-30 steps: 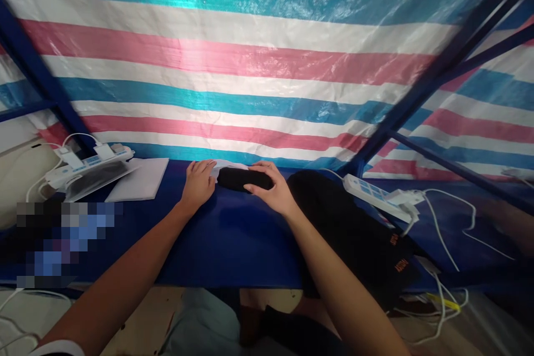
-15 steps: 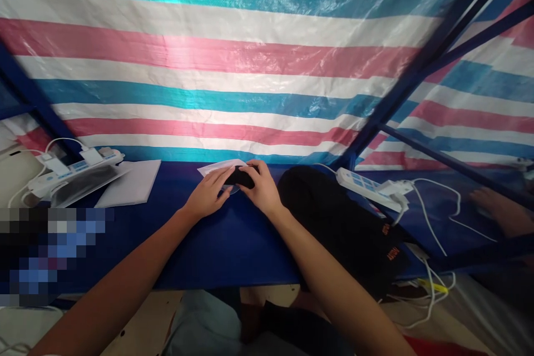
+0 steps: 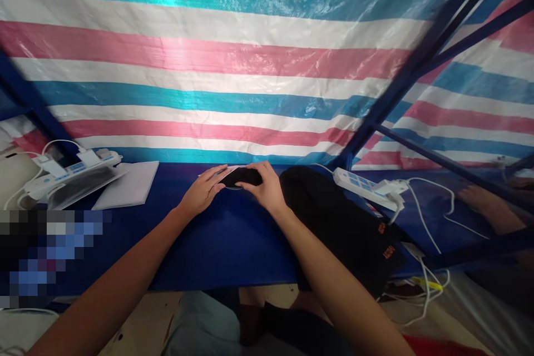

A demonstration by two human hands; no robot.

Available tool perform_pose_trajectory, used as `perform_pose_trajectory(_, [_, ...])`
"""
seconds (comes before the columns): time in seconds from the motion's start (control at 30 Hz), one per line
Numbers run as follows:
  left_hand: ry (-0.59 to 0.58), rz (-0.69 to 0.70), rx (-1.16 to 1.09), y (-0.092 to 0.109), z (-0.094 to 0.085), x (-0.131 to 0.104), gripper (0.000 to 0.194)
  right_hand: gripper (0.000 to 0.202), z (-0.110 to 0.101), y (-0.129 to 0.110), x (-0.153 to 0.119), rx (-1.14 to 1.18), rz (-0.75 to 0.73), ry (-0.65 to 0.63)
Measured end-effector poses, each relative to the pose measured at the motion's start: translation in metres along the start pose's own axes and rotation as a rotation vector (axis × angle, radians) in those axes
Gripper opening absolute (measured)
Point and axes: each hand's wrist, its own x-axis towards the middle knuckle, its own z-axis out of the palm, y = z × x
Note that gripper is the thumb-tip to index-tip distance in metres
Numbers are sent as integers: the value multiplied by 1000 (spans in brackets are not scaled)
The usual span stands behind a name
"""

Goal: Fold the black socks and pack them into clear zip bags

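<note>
At the back of the blue table, a small black cloth-like bundle (image 3: pixel 242 177) lies between my hands. My right hand (image 3: pixel 269 184) grips its right end, thumb in front and fingers behind. My left hand (image 3: pixel 202 192) is at its left end, fingers curved along a white paper or card (image 3: pixel 227 171) that stands tilted against the bundle. A thin clear edge shows under the bundle; what it belongs to is too small to tell. Close to my right forearm lies a pile of black cloth (image 3: pixel 334 222) with orange lettering.
White power strips with plugs stand at left (image 3: pixel 75 171) and right (image 3: pixel 367 189), trailing white cables. White sheets (image 3: pixel 129 186) and a grey plastic sleeve (image 3: pixel 85 186) lie at left. Blue frame bars (image 3: pixel 375 117) flank the striped tarp (image 3: pixel 217 94). Another person's hand (image 3: pixel 478 199) is at far right.
My left hand has shifted off the top of the bundle to its left side, now along the white paper. More of the black bundle shows. My right hand keeps its hold.
</note>
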Motion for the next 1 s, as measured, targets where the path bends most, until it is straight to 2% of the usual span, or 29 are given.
perform_pose_trajectory(0.1, [-85,-26,-29,1,1,-1,57,45,-4,-4,-1,13,-66,-62])
perform_pose_trajectory(0.23, [-146,-36,28,2,4,-3,84,44,-3,-9,-2,54,-71,-112])
perform_pose_trajectory(0.37, [-94,-19,73,0,3,-2,69,49,-3,-12,-1,139,-24,-115])
perform_pose_trajectory(0.6, [-6,-45,185,-7,-6,-2,59,69,-13,-3,0,181,-68,-345])
perform_pose_trajectory(0.8, [-67,-14,98,-3,-5,-3,71,57,-13,3,-4,241,18,-289])
perform_pose_trajectory(0.9, [-77,1,82,1,-2,-2,66,47,-11,3,-5,242,-17,-297])
perform_pose_trajectory(1.0, [-58,-8,73,3,-1,-1,57,45,-9,3,-4,216,-87,-283])
